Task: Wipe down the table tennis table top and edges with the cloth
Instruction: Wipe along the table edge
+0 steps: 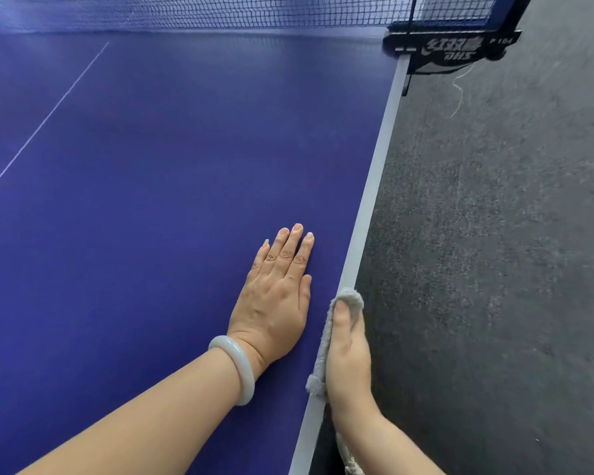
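Far to the left of the fingers a thin white line (45, 118) crosses the blue worktop (151, 200), which runs broad up to the net (220, 12). The left hand (275, 299), a pale bangle (235, 368) at its wrist, rests palm down on the blue. Its fingers (290, 248) are straight and close together and hold nothing; it looks to be a brace. Just right of those fingers runs the pale edge (378, 173), and the cloth (352, 298) sits folded over it. It is a grey, fuzzy strip, with its front hump just ahead of the thumb and a tail hanging below the wrist. The right hand (348, 358) grips it there. The thumb presses the cloth onto the top of the edge, while the other fingers drop over the side, out of sight, so I judge rather than see that they clamp it from beneath. The cloth looks light, soft and limp. It should mould round the rim and slide readily on the smooth paint, yet bunch if held loosely, so a hold mid-fold, thumb above and fingers under, suits it. Ahead of the right fingers the edge runs free up to the black clamp (450, 49), where a stroke must stop and a loose thread (458, 94) could snag. Right of them lies grey floor (494, 234), giving the arm room.
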Available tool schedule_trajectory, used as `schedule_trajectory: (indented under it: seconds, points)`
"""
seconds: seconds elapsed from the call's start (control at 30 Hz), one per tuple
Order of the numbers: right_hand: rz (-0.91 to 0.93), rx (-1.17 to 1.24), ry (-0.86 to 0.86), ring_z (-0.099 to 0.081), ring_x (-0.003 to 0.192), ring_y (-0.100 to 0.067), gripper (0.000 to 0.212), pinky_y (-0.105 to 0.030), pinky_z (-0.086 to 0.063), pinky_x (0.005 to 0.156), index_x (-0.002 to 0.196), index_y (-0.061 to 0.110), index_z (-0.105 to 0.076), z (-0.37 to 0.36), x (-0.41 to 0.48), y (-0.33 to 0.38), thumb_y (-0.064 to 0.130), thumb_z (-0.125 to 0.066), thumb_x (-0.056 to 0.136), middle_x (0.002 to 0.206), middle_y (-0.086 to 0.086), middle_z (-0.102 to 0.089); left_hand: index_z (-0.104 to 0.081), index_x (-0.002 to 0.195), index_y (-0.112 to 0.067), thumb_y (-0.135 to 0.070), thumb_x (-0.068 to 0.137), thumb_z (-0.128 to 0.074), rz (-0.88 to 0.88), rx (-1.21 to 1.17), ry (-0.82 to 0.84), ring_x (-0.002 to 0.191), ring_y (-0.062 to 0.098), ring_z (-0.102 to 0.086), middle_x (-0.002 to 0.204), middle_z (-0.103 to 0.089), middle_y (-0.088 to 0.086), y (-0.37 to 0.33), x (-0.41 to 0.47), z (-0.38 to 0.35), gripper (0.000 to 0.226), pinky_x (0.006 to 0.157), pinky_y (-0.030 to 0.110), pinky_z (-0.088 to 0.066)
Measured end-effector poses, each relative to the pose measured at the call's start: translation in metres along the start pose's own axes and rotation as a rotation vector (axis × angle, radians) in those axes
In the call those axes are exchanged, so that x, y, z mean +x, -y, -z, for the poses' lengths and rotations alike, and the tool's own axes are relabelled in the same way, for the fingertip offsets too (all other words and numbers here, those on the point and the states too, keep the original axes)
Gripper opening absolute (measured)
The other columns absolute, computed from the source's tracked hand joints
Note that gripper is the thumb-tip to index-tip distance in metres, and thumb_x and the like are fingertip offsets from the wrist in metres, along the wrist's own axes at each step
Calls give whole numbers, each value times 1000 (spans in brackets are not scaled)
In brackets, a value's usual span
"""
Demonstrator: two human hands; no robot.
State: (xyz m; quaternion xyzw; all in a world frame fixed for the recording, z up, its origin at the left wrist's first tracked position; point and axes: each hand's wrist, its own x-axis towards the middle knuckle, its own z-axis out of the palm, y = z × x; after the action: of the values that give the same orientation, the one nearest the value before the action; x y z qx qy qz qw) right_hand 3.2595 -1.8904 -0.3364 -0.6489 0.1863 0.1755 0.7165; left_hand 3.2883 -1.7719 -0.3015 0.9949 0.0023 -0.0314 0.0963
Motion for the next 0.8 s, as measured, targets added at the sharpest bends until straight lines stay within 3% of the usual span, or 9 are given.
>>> schedule_trajectory:
  seconds: [0.1, 0.17, 0.27, 0.4, 0.53, 0.67, 0.8]
  points:
    - [17, -43, -25, -52, 112, 2, 23, -10, -33, 91, 113, 38, -51, -3, 17, 10, 52, -41, 98, 122, 12, -57, -15, 156, -16, -34, 98, -9, -2, -2, -14, 152, 14, -2, 164, -8, 0, 0, 0, 0, 61, 124, 37, -5]
    - [26, -28, -23, -52, 116, -5, 26, -18, -36, 100, 121, 28, -53, -3, 45, 29, 43, -42, 103, 125, 7, -58, -17, 156, -16, -33, 99, -11, -4, -3, -21, 152, 15, -4, 164, -10, 0, 0, 1, -1, 59, 124, 38, -6]
    - [13, 0, -32, -55, 122, -10, 42, -31, -39, 109, 133, 20, -54, -4, 63, 41, 46, -43, 102, 129, 3, -61, -17, 156, -15, -25, 103, -23, -6, 1, -29, 152, 15, -4, 164, -10, 0, 1, 0, -3, 54, 124, 38, -6]
    - [0, -44, -71, -52, 126, -14, 48, -30, -38, 106, 136, 20, -51, -6, 13, 9, 49, -45, 99, 132, -2, -58, -23, 155, -13, -18, 104, -37, -12, -16, -66, 151, 17, -10, 163, -16, 3, 0, -2, -2, 53, 124, 39, -9]
    - [16, -83, -11, -54, 114, -10, 58, -22, -36, 95, 127, 25, -52, -1, -43, -23, 64, -39, 86, 120, 3, -58, -29, 152, -8, -16, 104, -39, -32, -9, -102, 151, 22, -16, 161, -23, 7, -2, -2, -2, 50, 123, 42, -13]
    - [16, -133, 52, -52, 115, -11, 39, -18, -34, 97, 129, 18, -51, 5, -38, -20, 43, -45, 100, 123, -1, -55, -43, 145, -1, -8, 100, -46, -69, 39, -162, 144, 33, -33, 152, -38, 17, -5, -9, -1, 45, 119, 49, -25]
    - [38, -150, 39, -53, 117, -17, 40, -24, -37, 99, 129, 13, -52, 6, -37, -21, 41, -46, 101, 122, -6, -56, -62, 126, 5, 6, 89, -56, -99, 81, -227, 120, 40, -58, 130, -61, 21, -8, -17, 3, 38, 103, 50, -46]
